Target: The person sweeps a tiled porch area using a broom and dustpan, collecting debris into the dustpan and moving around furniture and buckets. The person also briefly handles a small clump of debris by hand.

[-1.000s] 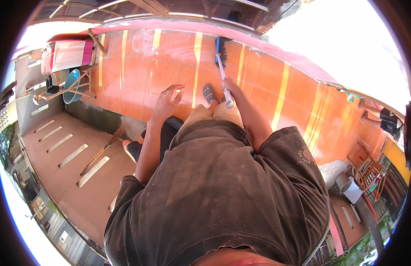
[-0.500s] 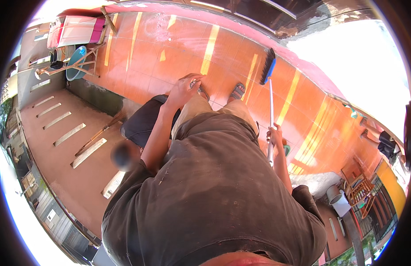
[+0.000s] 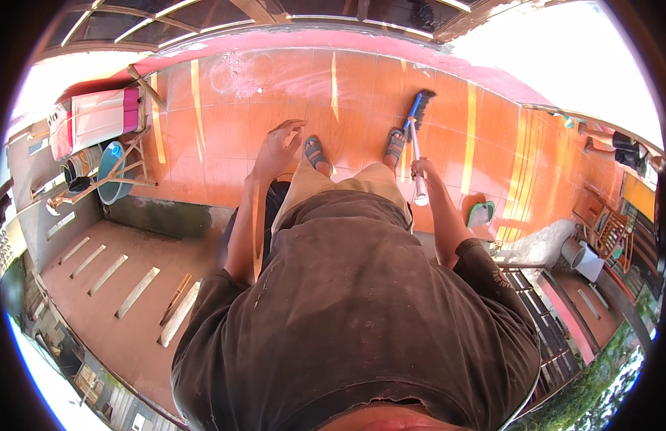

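My right hand (image 3: 423, 169) is closed round the pale handle (image 3: 415, 147) of a broom, whose near end points up toward me. The broom's blue head (image 3: 417, 108) with black bristles (image 3: 427, 106) rests on the orange tiled floor (image 3: 275, 86), just beyond my right sandal (image 3: 395, 144). Out to the left, my left hand (image 3: 281, 142) hangs in the air over the floor, empty, its fingers stretched and slightly bent. My left sandal (image 3: 315, 151) stands on the tiles close to that hand.
A blue basin (image 3: 112, 172) and a wooden rack (image 3: 135, 154) stand at the left by a low wall with slots. Behind my left arm, a dark-clothed person is mostly hidden. On the right are green-edged footwear (image 3: 481, 213), a wooden chair (image 3: 611, 228) and another person's legs (image 3: 598, 140).
The broom head has come left and closer to my feet, and its handle now tilts up toward me. My left hand has shifted left. The whole view has turned.
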Demonstrator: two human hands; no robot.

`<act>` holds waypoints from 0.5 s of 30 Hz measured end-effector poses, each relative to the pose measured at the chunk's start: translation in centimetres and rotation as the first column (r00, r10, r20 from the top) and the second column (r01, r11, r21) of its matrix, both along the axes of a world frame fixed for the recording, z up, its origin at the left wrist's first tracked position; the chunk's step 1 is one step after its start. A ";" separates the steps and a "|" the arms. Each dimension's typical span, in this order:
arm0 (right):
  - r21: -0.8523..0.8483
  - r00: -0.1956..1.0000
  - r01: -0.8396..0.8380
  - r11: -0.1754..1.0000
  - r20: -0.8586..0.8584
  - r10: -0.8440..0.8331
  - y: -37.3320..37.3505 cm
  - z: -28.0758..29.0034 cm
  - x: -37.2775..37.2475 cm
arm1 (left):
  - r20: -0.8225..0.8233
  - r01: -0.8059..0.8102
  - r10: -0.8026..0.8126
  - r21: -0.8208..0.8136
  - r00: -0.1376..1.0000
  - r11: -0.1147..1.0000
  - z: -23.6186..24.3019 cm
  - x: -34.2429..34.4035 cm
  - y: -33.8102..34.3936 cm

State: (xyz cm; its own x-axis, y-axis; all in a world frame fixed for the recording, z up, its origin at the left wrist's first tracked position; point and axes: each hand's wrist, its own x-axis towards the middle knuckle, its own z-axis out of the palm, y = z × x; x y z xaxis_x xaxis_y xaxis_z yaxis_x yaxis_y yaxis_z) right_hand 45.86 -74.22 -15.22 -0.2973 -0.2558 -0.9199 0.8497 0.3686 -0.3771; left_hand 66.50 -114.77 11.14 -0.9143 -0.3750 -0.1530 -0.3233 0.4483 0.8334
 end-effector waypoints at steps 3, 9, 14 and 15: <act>0.054 0.990 -0.114 0.992 -0.074 0.117 -10.6 -1.3 6.5 | -0.003 0.043 -0.043 -0.017 0.999 0.999 -0.2 1.6 -3.7; -0.001 0.912 -0.351 0.936 -0.229 0.341 -22.1 1.9 10.5 | -0.060 0.123 -0.127 -0.065 0.990 0.990 0.8 3.0 -7.7; 0.008 0.973 -0.198 0.980 -0.118 0.198 -16.4 9.9 12.5 | -0.068 0.062 -0.063 -0.026 0.996 0.998 -0.2 5.0 -7.9; -0.006 0.984 -0.155 0.988 -0.095 0.154 -13.9 10.8 12.6 | -0.082 0.048 -0.048 -0.003 0.995 0.999 -0.5 5.3 -7.5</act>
